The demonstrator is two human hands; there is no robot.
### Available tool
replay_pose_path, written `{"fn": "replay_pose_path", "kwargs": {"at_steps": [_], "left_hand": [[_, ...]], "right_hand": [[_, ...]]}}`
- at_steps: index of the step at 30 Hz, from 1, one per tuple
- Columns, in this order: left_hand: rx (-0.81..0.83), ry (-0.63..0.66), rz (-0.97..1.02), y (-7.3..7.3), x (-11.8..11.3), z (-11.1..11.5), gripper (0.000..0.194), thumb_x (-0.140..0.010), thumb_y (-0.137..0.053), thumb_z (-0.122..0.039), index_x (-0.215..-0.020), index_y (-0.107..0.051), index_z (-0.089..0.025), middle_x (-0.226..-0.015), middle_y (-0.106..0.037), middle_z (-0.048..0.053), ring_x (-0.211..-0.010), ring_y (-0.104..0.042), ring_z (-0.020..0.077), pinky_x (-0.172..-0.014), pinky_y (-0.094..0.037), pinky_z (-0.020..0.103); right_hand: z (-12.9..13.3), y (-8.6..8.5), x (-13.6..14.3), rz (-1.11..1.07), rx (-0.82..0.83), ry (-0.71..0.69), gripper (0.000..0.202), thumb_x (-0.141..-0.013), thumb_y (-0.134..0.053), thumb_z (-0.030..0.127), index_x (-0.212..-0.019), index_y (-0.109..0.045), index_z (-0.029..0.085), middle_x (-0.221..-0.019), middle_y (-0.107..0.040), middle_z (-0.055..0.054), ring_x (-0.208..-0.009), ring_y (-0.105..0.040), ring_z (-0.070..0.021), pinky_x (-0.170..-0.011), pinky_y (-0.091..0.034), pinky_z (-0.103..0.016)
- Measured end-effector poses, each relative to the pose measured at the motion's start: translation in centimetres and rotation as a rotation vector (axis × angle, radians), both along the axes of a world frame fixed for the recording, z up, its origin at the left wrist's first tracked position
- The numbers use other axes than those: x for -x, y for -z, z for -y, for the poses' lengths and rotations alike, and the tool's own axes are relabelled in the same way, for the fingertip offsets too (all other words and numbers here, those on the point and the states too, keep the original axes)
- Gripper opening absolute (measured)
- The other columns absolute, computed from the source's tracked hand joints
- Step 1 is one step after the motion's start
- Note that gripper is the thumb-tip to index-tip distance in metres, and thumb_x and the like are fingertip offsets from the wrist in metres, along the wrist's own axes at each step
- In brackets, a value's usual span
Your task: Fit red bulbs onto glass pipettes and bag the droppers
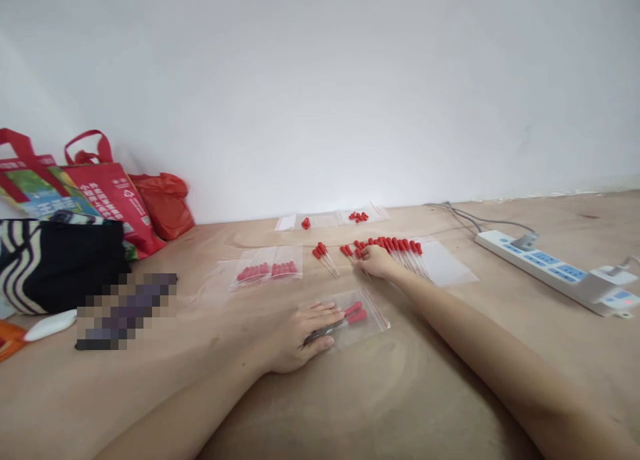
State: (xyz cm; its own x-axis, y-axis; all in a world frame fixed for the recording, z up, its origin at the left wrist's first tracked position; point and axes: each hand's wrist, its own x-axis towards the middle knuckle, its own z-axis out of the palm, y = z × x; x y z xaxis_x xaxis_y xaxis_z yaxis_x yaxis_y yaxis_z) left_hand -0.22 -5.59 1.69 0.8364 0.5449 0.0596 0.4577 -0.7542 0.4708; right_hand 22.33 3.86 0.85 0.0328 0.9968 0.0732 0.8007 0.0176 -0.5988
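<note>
My left hand [313,330] lies palm down, fingers stretched, over a clear zip bag [373,317]. Two droppers with red rubber bulbs [356,312] lie at that bag, their stems running under my fingers; whether they are inside it is unclear. Farther off, my right hand [377,261] is closed, fingertips pinching a red-bulbed dropper at the left end of a row of droppers [400,247]. My fingers partly hide it. A few loose droppers [325,257] lie left of that hand. Two filled zip bags [267,268] with red-bulbed droppers lie beyond my left hand.
Small red pieces [359,217] lie on clear bags near the wall. At right is a white power strip [555,270] with plugs and cables. Red shopping bags [107,193], a black striped bag [65,263] and a blurred-out dark object [127,310] stand or lie at left.
</note>
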Motion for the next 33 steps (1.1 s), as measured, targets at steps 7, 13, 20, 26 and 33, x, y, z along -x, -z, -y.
{"fn": "replay_pose_path", "kwargs": {"at_steps": [7,13,20,26,33], "left_hand": [[-0.012,-0.012,0.032,0.3,0.1,0.0,0.042,-0.086,-0.042,-0.030,-0.127,-0.037,-0.025,-0.130,-0.041,0.002,-0.122,-0.035,0.0183,-0.102,-0.026,0.040],[-0.011,-0.060,0.023,0.4,0.2,0.0,0.046,-0.084,-0.045,-0.032,-0.128,-0.035,-0.023,-0.133,-0.038,0.005,-0.122,-0.033,0.0202,-0.101,-0.029,0.040],[0.013,-0.058,0.050,0.5,0.0,-0.1,0.042,-0.083,-0.046,-0.031,-0.124,-0.041,-0.024,-0.131,-0.041,0.005,-0.122,-0.035,0.0210,-0.100,-0.030,0.040],[-0.003,-0.070,0.013,0.5,0.2,-0.1,0.041,-0.085,-0.043,-0.032,-0.125,-0.039,-0.027,-0.136,-0.033,0.003,-0.123,-0.032,0.0205,-0.100,-0.028,0.039],[-0.020,-0.107,0.007,0.3,0.2,0.2,0.054,-0.084,-0.044,-0.032,-0.133,-0.023,-0.026,-0.135,-0.035,0.004,-0.121,-0.035,0.0213,-0.098,-0.031,0.040]], "right_hand": [[2.5,-0.1,-2.3,-0.271,-0.128,0.059,0.053,-0.070,-0.053,0.020,-0.120,-0.035,0.013,-0.067,-0.055,-0.001,-0.057,-0.054,-0.0129,-0.053,-0.040,-0.023],[6.5,1.5,-3.1,-0.793,-0.157,0.080,0.070,-0.070,-0.056,0.027,-0.125,-0.014,0.023,-0.060,-0.045,0.006,-0.043,-0.052,-0.0136,-0.042,-0.045,-0.028],[7.1,2.2,-1.7,-1.104,-0.059,0.109,0.036,-0.076,-0.048,0.029,-0.100,-0.022,0.025,-0.058,-0.050,0.007,-0.052,-0.059,-0.0145,-0.055,-0.052,-0.032],[7.9,2.1,-1.1,-1.165,0.019,-0.008,0.034,-0.072,-0.053,0.045,-0.088,-0.032,0.023,-0.057,-0.050,0.007,-0.052,-0.058,-0.0118,-0.053,-0.050,-0.028],[8.2,2.4,-1.2,-0.983,0.060,-0.140,0.037,-0.057,-0.066,0.047,-0.074,-0.053,0.016,-0.060,-0.056,0.002,-0.056,-0.055,-0.0094,-0.060,-0.048,-0.027]]}}
